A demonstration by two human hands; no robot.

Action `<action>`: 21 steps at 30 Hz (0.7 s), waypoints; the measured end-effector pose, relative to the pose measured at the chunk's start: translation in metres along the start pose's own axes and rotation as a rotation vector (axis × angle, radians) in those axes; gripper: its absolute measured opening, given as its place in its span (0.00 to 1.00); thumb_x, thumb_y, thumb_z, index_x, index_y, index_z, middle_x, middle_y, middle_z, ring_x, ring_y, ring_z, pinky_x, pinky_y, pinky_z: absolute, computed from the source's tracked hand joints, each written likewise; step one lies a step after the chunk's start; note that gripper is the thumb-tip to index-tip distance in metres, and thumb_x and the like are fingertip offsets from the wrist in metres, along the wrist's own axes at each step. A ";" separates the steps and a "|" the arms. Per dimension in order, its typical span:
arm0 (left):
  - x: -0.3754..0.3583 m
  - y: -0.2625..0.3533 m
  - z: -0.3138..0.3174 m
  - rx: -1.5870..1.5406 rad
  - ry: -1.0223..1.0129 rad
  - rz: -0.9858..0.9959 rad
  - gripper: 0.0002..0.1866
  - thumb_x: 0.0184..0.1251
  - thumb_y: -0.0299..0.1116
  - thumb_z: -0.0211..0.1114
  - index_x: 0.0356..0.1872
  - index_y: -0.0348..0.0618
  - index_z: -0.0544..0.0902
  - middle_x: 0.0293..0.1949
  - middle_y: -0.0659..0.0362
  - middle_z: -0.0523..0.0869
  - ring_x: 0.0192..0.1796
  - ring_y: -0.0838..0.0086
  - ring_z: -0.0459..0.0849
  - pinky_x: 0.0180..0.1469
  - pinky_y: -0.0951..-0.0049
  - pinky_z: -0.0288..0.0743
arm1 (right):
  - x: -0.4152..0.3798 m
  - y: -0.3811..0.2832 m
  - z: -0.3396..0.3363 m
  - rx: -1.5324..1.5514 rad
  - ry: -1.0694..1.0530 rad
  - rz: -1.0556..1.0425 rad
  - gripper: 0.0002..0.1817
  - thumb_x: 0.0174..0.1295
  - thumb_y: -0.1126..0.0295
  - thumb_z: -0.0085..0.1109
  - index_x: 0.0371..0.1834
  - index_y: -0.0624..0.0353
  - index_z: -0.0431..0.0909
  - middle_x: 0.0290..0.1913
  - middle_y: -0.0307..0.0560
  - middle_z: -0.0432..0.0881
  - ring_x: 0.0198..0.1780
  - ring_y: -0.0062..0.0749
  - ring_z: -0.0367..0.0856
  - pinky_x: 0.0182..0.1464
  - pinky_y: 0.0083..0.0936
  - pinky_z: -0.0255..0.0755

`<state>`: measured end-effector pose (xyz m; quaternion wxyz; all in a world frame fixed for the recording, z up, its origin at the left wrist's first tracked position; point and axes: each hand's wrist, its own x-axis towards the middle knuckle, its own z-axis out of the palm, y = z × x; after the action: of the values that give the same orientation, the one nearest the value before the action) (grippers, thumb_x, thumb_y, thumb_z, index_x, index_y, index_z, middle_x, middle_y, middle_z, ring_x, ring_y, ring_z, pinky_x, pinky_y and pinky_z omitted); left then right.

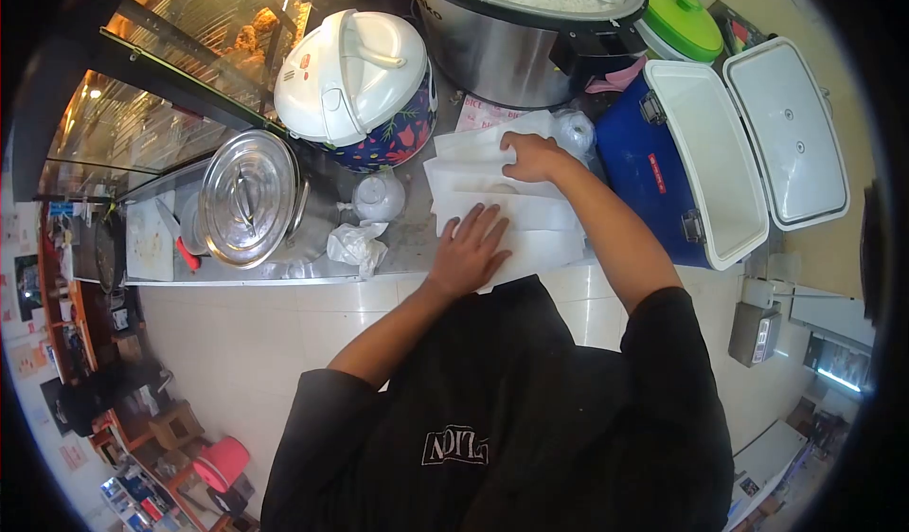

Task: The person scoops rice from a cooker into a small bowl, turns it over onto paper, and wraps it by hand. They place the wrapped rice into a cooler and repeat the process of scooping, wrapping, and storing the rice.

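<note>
Several white paper sheets [540,215] lie overlapping on the metal counter [417,248]. My left hand [469,251] rests on their lower left part with its fingers spread and holds nothing. Higher up, my right hand [532,158] is on the upper sheets, its fingers curled inward. Whether a sheet edge is between those fingertips is hidden. Just right of that hand sits a clear plastic bundle [574,133]. Left of the sheets are a crumpled white bag [358,248] and a small knotted plastic bag [379,194].
Behind the sheets stands a large pot of rice [502,54]. A floral rice cooker [355,87] and a lidded steel pot [248,199] are at the left, beside a red-handled knife [187,255]. An open blue cooler [634,163] stands at the right. A glass display case [189,59] is back left.
</note>
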<state>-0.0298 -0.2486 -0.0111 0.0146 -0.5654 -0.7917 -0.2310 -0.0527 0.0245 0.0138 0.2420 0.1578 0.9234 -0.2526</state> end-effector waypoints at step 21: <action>0.012 0.013 0.005 0.018 -0.168 -0.049 0.40 0.76 0.55 0.57 0.77 0.35 0.63 0.77 0.48 0.65 0.78 0.56 0.63 0.75 0.44 0.58 | -0.065 -0.023 0.019 -0.214 0.332 -0.483 0.07 0.63 0.68 0.61 0.39 0.58 0.85 0.41 0.49 0.82 0.51 0.46 0.81 0.55 0.39 0.72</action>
<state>-0.0218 -0.2327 -0.0075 -0.0525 -0.5630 -0.8058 -0.1760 -0.0010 -0.0153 0.0425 0.0359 -0.0534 0.9825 -0.1750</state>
